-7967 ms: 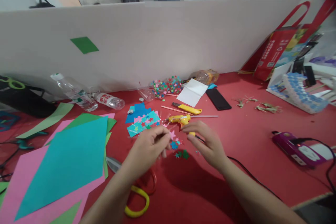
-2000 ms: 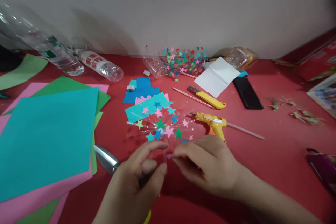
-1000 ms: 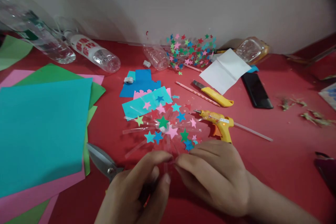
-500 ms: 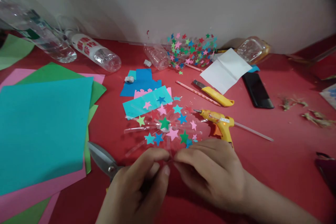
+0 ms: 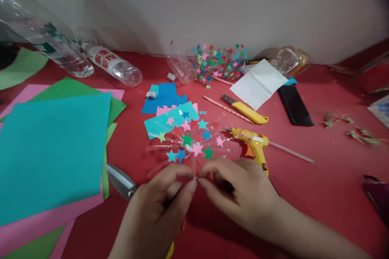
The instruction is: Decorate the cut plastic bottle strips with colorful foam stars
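Note:
My left hand (image 5: 164, 202) is closed, its thumb and forefinger pinching the near end of a clear plastic strip. Opposite it, my right hand (image 5: 237, 190) also pinches, its fingertips meeting the left ones at a tiny pink piece (image 5: 195, 178), too small to make out its shape. The strip belongs to a clear plastic piece (image 5: 158, 147) with strips spread outward, dotted with paper stars such as a green star (image 5: 187, 139) and a pink star (image 5: 197, 149). Scissors (image 5: 121, 180) lie partly under my left hand. A yellow glue gun (image 5: 253, 141) rests just beyond my right hand.
Coloured paper sheets (image 5: 54, 153) are stacked at left. Bottles (image 5: 115, 64) lie along the wall, near a star-covered clear piece (image 5: 220, 62). A yellow cutter (image 5: 251, 112), a striped straw (image 5: 226, 108), white paper (image 5: 258, 85) and a phone (image 5: 295, 105) lie at right.
The right fingers have shifted slightly and the tiny pink piece now shows between the fingertips. The view has shifted a little; the things on the table stay in place.

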Available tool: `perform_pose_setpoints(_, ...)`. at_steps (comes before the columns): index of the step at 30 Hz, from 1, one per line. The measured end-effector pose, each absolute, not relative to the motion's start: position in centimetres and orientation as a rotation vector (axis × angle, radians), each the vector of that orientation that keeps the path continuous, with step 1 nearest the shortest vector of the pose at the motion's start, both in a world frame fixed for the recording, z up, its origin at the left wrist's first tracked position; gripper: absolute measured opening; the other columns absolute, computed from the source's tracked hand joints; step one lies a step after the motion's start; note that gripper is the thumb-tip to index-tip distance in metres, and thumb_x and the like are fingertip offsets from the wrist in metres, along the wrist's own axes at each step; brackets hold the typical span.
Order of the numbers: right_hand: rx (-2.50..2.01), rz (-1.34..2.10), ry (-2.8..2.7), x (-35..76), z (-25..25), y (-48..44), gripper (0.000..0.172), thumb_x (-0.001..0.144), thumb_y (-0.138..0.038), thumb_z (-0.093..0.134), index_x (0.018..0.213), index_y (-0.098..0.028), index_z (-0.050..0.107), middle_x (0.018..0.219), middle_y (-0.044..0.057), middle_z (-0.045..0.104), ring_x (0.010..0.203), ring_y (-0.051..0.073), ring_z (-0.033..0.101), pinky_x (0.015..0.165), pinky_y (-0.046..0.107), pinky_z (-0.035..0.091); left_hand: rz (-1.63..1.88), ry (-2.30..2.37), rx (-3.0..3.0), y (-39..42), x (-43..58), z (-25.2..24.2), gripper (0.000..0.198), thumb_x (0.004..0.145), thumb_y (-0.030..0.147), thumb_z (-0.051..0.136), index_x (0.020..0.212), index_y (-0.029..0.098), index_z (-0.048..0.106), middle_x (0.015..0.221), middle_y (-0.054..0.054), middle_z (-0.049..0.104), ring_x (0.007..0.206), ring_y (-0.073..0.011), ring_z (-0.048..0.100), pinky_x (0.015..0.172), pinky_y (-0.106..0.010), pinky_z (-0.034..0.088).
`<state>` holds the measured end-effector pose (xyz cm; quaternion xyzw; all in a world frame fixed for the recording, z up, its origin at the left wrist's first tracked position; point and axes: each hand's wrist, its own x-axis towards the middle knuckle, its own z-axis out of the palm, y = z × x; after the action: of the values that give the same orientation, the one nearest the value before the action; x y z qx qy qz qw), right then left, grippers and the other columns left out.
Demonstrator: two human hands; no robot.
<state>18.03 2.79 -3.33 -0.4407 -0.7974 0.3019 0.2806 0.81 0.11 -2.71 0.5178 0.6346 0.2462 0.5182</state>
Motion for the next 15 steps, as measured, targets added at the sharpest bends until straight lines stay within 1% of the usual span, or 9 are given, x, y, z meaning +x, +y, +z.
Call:
perform_pose_setpoints(4, -1.233, 0.908, -2.097, 18.0, -3.2, 3.0, 0.005, 0.086, -0.019, 0.055, 0.085, -0.020, 0.060, 0.051, -0.008, 0.053, 0.042, 0.006, 0.043, 0.046, 0.017, 0.030, 0.582, 1.610, 1.244, 0.4, 1.0, -2.8, 0.020, 0.081, 0.039, 0.054, 0.082, 0.022, 0.064, 0.042, 0.008, 0.037, 0.037, -0.0082, 0.032, 0.035, -0.017, 0.025)
perform_pose_setpoints(7, -1.270, 0.956, -2.056, 17.9, -2.9, 3.2, 0.006, 0.085, -0.020, 0.055, 0.083, -0.020, 0.061, 0.050, -0.008, 0.052, 0.042, 0.006, 0.042, 0.046, 0.018, 0.030, 0.631, 1.594, 1.277, 0.6, 0.7, -3.4, 0.018, 0.080, 0.037, 0.057, 0.083, 0.022, 0.066, 0.046, 0.007, 0.046, 0.040, -0.0084, 0.037, 0.039, -0.018, 0.030)
perform_pose_setpoints(9, -1.299, 0.965, -2.025, 17.8, -2.8, 3.3, 0.007, 0.084, -0.019, 0.055, 0.082, -0.020, 0.062, 0.050, -0.008, 0.051, 0.042, 0.006, 0.042, 0.045, 0.018, 0.029, 0.683, 1.571, 1.255, 0.7, 0.7, -3.6, 0.018, 0.079, 0.037, 0.059, 0.083, 0.021, 0.066, 0.048, 0.006, 0.048, 0.042, -0.0087, 0.040, 0.041, -0.018, 0.032)
perform_pose_setpoints(10, -1.311, 0.972, -2.011, 17.7, -2.7, 3.3, 0.007, 0.084, -0.019, 0.055, 0.082, -0.020, 0.062, 0.050, -0.008, 0.050, 0.042, 0.006, 0.042, 0.045, 0.018, 0.029, 0.702, 1.559, 1.234, 0.7, 0.8, -3.5, 0.018, 0.078, 0.038, 0.059, 0.083, 0.021, 0.066, 0.048, 0.006, 0.047, 0.042, -0.0085, 0.039, 0.041, -0.018, 0.031)
perform_pose_setpoints(13, -1.321, 0.992, -1.980, 17.6, -2.5, 3.3, 0.008, 0.083, -0.018, 0.056, 0.083, -0.020, 0.063, 0.051, -0.008, 0.049, 0.044, 0.006, 0.042, 0.046, 0.017, 0.028, 0.734, 1.557, 1.164, 0.9, 1.1, -2.9, 0.019, 0.078, 0.038, 0.060, 0.082, 0.020, 0.064, 0.043, 0.009, 0.038, 0.038, -0.0069, 0.031, 0.038, -0.018, 0.023)
perform_pose_setpoints(15, -1.325, 1.020, -1.966, 17.5, -2.4, 3.4, 0.008, 0.083, -0.017, 0.056, 0.083, -0.020, 0.063, 0.052, -0.008, 0.049, 0.045, 0.006, 0.043, 0.047, 0.018, 0.029, 0.736, 1.573, 1.133, 1.0, 1.3, -2.4, 0.020, 0.078, 0.039, 0.061, 0.082, 0.019, 0.063, 0.041, 0.010, 0.036, 0.036, -0.0065, 0.030, 0.037, -0.017, 0.021)
